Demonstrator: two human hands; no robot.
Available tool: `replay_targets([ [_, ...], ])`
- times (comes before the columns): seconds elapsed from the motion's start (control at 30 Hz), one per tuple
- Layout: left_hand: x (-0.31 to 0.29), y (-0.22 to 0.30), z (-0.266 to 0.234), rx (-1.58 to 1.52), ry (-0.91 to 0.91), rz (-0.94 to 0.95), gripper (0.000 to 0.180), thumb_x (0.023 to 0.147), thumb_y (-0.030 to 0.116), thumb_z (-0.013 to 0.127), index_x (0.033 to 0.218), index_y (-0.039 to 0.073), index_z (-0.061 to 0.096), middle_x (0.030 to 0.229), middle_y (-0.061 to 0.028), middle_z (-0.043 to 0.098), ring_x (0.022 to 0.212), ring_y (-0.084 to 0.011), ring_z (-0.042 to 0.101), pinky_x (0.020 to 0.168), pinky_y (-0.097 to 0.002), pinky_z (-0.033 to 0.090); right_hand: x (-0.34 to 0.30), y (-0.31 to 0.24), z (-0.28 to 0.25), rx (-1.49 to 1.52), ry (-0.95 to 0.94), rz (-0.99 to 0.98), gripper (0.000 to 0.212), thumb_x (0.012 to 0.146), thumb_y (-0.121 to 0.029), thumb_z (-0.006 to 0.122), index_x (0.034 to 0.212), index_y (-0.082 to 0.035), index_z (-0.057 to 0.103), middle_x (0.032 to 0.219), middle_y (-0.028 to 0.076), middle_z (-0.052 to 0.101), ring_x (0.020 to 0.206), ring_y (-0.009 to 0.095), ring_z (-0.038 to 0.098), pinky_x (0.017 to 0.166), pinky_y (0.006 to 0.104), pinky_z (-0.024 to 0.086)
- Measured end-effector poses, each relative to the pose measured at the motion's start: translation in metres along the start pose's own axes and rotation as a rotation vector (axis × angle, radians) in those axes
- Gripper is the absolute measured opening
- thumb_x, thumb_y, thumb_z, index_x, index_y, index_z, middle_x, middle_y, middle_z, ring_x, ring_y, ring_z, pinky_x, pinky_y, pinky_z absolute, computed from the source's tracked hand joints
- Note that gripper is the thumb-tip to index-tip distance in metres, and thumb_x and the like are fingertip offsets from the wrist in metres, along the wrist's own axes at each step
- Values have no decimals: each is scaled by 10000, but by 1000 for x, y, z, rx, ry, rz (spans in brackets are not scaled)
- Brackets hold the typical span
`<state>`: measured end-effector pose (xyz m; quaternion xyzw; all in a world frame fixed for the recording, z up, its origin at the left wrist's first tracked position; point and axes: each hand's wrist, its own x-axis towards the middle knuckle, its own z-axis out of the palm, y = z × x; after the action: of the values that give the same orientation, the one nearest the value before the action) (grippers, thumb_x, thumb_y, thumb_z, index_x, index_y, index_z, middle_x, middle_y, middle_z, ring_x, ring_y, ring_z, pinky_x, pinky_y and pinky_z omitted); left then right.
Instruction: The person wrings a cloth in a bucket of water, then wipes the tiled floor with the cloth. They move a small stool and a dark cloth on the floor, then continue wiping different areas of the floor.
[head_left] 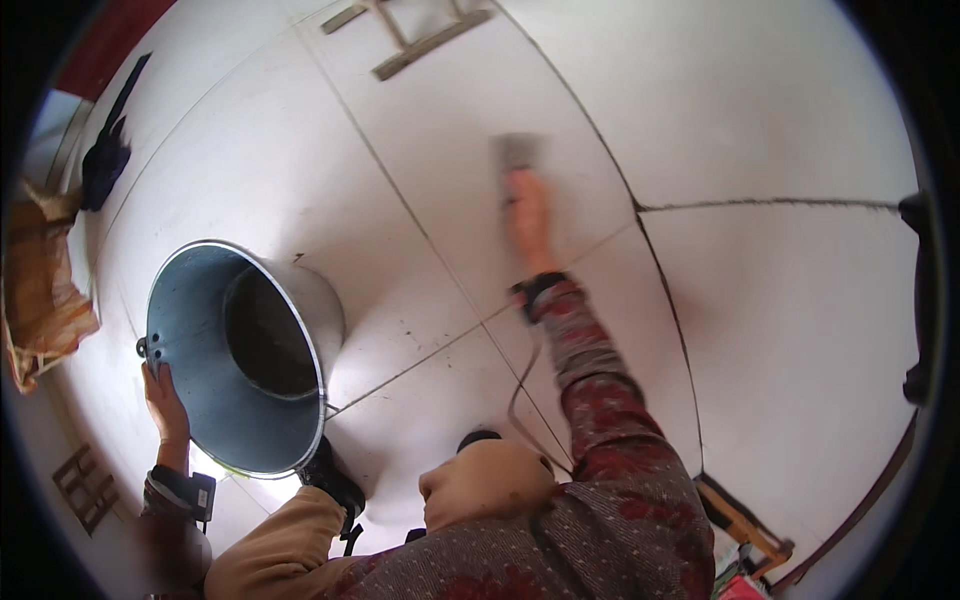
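A large metal bucket [315,300] stands at my left, its mouth leaning toward me and its bottom inside dark grey. My left hand [167,405] grips its rim, with fingertips over the inner wall near the riveted handle lug. Stretched out ahead over the pale floor [420,130], my right hand [530,215] is closed round a tool with a flat, squarish grey head [517,150], like a scraper. Motion blurs this hand and the tool, so the exact kind and whether it touches the floor are unclear.
Wooden legs of a piece of furniture [430,45] stand at the far edge. An orange-brown bag [50,290] and a dark cloth [105,165] lie at the left. A wooden frame [745,525] is at lower right. A cable [520,385] hangs from my right wrist.
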<state>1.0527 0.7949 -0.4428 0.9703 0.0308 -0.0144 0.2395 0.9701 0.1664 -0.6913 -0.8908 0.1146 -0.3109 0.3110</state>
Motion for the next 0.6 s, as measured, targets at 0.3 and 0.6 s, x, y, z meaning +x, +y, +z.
replay_targets([
  [0.3,16,-18,2,-9,-21,-33,383,995,282,432,1224,-21,477,1056,-262,601,929,-391,585,843,-410,448,-60,-149,-39,926,-425,401,461,813,-11,442,1243,-75,592,1234,69,597,1125,199,553,942,325,443],
  [0.6,9,-5,0,3,-10,5,318,990,277,436,1159,15,500,985,-230,607,858,-320,582,803,-394,448,-131,20,-206,-407,70,620,487,836,-25,419,1315,1,507,1348,157,504,1208,277,494,1050,389,367],
])
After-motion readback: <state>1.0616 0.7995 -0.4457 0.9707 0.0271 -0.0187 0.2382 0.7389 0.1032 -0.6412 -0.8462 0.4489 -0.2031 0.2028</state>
